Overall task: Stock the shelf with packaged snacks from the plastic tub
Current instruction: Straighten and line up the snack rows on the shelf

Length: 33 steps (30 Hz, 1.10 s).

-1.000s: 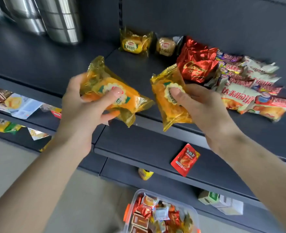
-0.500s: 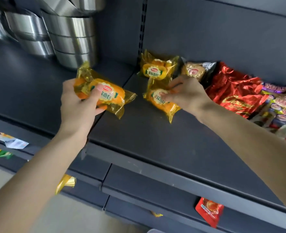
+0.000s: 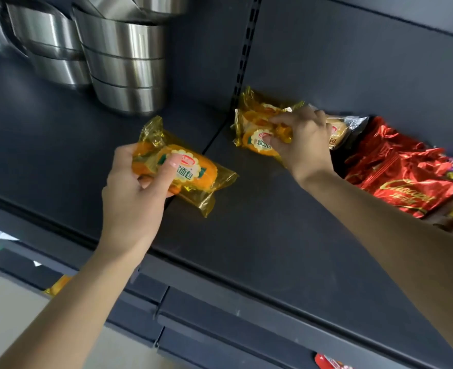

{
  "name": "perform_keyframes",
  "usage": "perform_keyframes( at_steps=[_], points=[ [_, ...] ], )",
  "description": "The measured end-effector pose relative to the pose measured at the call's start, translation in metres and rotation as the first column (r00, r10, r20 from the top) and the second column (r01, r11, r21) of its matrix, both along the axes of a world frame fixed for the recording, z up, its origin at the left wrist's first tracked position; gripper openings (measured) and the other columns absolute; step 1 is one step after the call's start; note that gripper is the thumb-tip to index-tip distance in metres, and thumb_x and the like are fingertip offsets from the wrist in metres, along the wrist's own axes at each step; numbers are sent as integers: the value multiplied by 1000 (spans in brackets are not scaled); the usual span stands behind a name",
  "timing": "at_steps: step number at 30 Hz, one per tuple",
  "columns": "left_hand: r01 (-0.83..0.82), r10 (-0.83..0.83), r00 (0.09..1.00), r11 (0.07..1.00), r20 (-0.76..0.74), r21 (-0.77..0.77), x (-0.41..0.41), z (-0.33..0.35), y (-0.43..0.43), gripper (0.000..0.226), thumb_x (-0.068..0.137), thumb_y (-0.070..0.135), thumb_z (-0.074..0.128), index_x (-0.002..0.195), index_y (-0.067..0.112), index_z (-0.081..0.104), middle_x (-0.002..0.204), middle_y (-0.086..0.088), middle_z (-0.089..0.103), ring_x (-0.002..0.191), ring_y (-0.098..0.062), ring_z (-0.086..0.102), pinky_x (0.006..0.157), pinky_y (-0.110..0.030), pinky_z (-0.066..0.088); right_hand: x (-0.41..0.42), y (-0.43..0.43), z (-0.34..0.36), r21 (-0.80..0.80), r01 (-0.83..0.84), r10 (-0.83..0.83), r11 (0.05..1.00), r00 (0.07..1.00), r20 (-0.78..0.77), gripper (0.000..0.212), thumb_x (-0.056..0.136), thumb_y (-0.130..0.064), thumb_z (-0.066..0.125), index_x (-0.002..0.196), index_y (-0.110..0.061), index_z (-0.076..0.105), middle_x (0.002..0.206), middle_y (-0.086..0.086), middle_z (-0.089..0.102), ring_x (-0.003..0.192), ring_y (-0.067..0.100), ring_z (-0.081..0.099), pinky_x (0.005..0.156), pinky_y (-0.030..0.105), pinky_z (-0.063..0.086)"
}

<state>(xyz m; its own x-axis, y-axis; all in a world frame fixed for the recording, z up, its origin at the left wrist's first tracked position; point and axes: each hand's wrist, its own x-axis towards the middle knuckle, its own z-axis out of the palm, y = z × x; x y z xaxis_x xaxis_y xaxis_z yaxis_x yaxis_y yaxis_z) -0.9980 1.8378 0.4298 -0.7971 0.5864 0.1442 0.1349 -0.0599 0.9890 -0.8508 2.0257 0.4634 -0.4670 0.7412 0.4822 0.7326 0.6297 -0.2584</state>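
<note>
My left hand (image 3: 133, 193) grips a yellow-wrapped bread packet (image 3: 190, 173) just above the dark shelf (image 3: 260, 235), thumb on its label. At the back of the shelf my right hand (image 3: 304, 141) pinches a second yellow bread packet (image 3: 257, 139). That packet lies against a third yellow packet (image 3: 260, 109) by the back wall. The plastic tub is out of view.
Stacked steel bowls (image 3: 124, 62) stand at the back left of the shelf. A pale wrapped bun (image 3: 338, 130), a red foil bag (image 3: 403, 171) and more snack packets fill the right side. Lower shelves hold scattered packets, including a red sachet (image 3: 326, 362).
My right hand has carried its yellow packet further back, up against the packet by the wall. My left hand has moved its packet forward over the shelf. The view has shifted upward.
</note>
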Motion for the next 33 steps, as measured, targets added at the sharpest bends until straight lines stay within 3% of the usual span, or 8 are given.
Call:
perform_keyframes(
  at_steps=[9, 14, 16, 18, 21, 24, 29, 33],
  points=[
    [64, -71, 994, 995, 88, 77, 1, 7, -3, 33, 67, 37, 70, 96, 28, 55, 95, 3, 70, 89, -9, 70, 65, -18, 55, -4, 9, -9, 40, -60, 65, 997, 991, -119, 35, 83, -30, 71, 115, -18, 68, 110, 6, 57, 111, 29, 46, 101, 34, 30],
    [109, -119, 985, 990, 122, 85, 4, 13, -3, 39, 62, 34, 73, 97, 24, 59, 90, 2, 72, 87, -8, 71, 74, -20, 57, 4, 0, 0, 44, -16, 26, 999, 971, -239, 32, 88, -35, 65, 116, -21, 67, 110, 0, 57, 107, 23, 45, 93, 27, 29],
    [136, -150, 973, 987, 172, 91, 5, 16, 0, 41, 61, 32, 74, 99, 23, 60, 93, 1, 72, 88, -8, 71, 71, -18, 56, 11, -17, 10, -71, 1, -33, 997, 887, -461, 20, 92, -33, 58, 106, -23, 68, 101, -6, 57, 102, 14, 50, 88, 21, 36],
    [185, -204, 946, 978, 251, 99, 6, 18, 8, 48, 58, 29, 75, 103, 18, 60, 99, -2, 72, 91, -9, 71, 68, -17, 56, 14, -44, 14, -300, -143, -91, 943, 757, -647, 11, 94, -31, 57, 93, -25, 65, 87, -14, 62, 87, -3, 56, 75, 10, 41],
    [277, -285, 909, 958, 304, 68, 10, 21, 30, 60, 56, 28, 78, 110, 10, 59, 103, -5, 71, 93, -11, 70, 73, -21, 57, 17, -79, -2, -514, -329, -128, 792, 734, -667, 21, 86, -38, 64, 102, -24, 62, 90, -15, 65, 82, -8, 59, 71, 9, 46],
    [321, -312, 925, 947, 218, -6, 13, 18, 56, 44, 72, 22, 79, 110, 11, 59, 105, -4, 69, 98, -13, 69, 81, -26, 57, 18, -79, -18, -577, -282, -146, 766, 798, -584, 40, 76, -31, 76, 110, -21, 58, 93, -10, 67, 86, 2, 64, 77, 21, 53],
    [231, -302, 917, 935, -259, -270, 8, 9, 84, 31, 77, 39, 76, 99, 17, 70, 100, 5, 69, 93, -6, 62, 75, -14, 47, 27, -46, -22, -533, -151, -259, 833, 744, -616, 42, 72, -16, 83, 107, -19, 59, 75, -9, 65, 72, 2, 63, 76, 28, 55],
    [162, -258, 915, 940, -311, -301, 9, 6, 96, 28, 78, 38, 76, 95, 15, 72, 89, 6, 69, 77, -1, 60, 66, -12, 46, 25, -38, -28, -470, -106, -241, 876, 749, -617, 41, 72, -16, 82, 103, -22, 56, 76, -7, 64, 73, 6, 63, 71, 22, 52]
  ],
)
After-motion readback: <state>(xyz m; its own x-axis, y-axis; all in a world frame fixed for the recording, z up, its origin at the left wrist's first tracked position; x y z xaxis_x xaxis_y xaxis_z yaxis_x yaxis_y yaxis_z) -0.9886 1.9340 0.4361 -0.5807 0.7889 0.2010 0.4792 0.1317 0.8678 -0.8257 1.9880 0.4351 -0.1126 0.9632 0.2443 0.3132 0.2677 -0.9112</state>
